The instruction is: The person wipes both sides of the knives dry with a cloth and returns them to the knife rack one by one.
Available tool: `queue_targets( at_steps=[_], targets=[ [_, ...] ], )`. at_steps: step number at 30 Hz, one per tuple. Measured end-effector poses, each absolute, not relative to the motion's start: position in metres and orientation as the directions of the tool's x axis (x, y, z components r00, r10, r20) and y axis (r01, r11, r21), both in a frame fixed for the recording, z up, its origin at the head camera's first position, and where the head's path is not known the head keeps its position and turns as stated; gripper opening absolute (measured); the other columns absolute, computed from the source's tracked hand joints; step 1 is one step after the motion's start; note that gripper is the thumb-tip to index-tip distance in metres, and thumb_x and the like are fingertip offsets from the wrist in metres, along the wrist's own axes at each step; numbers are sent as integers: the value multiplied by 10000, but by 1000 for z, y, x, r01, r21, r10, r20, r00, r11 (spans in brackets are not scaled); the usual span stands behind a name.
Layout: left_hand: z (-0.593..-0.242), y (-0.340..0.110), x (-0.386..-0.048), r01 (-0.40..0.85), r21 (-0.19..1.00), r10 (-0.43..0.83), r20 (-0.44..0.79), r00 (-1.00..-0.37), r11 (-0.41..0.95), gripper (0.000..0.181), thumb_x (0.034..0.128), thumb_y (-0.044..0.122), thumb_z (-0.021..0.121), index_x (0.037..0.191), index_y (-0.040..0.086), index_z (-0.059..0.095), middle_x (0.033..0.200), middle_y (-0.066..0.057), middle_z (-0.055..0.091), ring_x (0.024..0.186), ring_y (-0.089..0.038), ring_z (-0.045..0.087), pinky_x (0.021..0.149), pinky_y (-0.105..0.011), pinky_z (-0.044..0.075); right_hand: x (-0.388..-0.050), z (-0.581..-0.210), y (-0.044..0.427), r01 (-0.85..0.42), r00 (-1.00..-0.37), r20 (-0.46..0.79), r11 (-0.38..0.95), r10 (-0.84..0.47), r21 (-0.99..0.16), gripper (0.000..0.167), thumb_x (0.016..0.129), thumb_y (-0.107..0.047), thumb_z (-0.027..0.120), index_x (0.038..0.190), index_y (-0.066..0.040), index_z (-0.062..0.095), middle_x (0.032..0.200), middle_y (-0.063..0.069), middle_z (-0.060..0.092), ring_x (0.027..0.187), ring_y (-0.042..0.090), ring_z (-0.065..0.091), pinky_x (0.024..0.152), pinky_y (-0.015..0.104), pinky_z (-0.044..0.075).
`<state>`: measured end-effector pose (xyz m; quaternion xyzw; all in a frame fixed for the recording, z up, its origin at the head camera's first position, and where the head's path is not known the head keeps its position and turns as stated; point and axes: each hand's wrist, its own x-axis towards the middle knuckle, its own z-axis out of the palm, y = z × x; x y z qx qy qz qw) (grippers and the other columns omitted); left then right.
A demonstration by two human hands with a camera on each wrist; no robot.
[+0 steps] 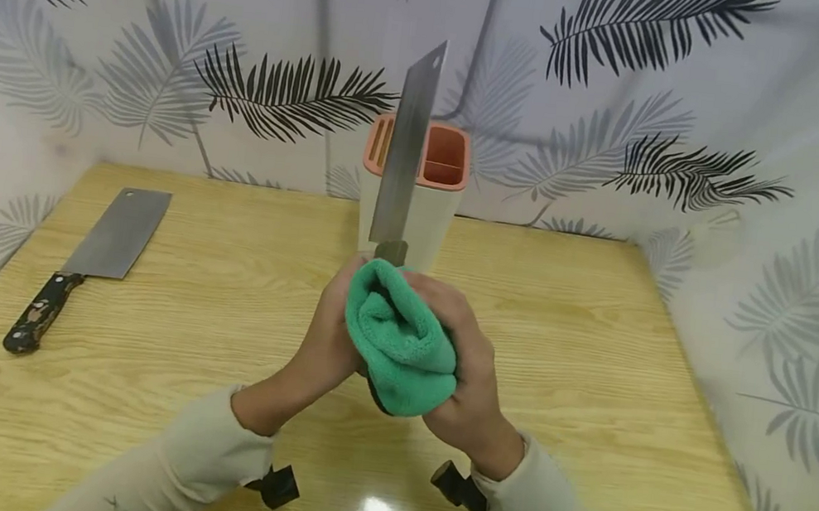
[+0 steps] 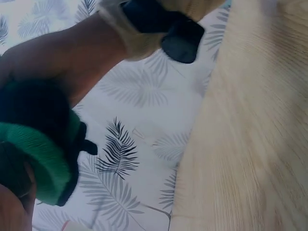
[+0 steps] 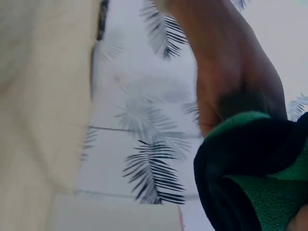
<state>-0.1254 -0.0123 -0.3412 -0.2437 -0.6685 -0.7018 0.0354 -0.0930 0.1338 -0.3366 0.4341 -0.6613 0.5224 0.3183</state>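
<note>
A: Where is the raised cleaver [image 1: 409,143], seen from the holder [image 1: 432,216]?

B: It is before the holder, on the person's side, just beyond both hands. The left hand [image 1: 327,326] is curled, it seems around the mostly hidden handle [image 1: 391,252], and looks slightly nearer. The right hand [image 1: 472,370] has its fingers wrapped on the green cloth [image 1: 411,385].

A: And which way does it point?

B: Its long axis goes upward and away from the hands; the tip rises above the holder, leaning slightly right.
</note>
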Motion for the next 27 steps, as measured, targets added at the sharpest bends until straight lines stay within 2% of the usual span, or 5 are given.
queue_targets(
  at_steps=[5,10,15,20,27],
  targets=[
    [-333,-14,-128,119,960,290,193,-937,-255,288,1050,169,439,1182,-76,514,850,68,610,742,-55,576,746,-186,524,-87,-349,130,-937,-347,890,148,-297,-316,352,1007,-117,572,1300,71,524,1375,146,576,1315,247,547,1131,410,454],
    [-333,-20,-130,180,962,364,245,-898,-204,401,1048,219,505,1309,-81,558,1129,-32,675,992,-74,610,871,-233,535,-98,-335,132,-929,-310,925,277,-221,-245,299,984,-102,615,1219,83,596,1238,226,627,1169,308,628,1018,358,537],
    [-335,-26,-131,173,960,465,258,-847,-218,390,1056,140,471,1249,-192,537,1022,139,666,965,-31,627,859,-237,549,-105,-317,139,-890,-317,939,383,-134,-247,308,968,-184,657,1129,79,661,1123,273,620,1033,343,659,933,302,572],
    [-332,-28,-134,177,954,505,280,-816,-243,467,1038,203,544,1309,-177,519,1094,-52,716,925,-37,698,842,-295,606,-110,-309,144,-853,-393,918,393,-46,-345,281,986,-172,621,1158,44,674,1115,233,639,1036,307,656,961,321,545],
    [-327,-35,-136,106,945,446,242,-861,-308,353,1007,-8,473,1302,-200,490,961,140,728,886,-17,696,779,-198,593,-92,-321,140,-838,-418,877,473,-236,-272,238,963,-164,654,1183,-107,727,1151,164,666,1053,315,654,943,331,561]
  ],
)
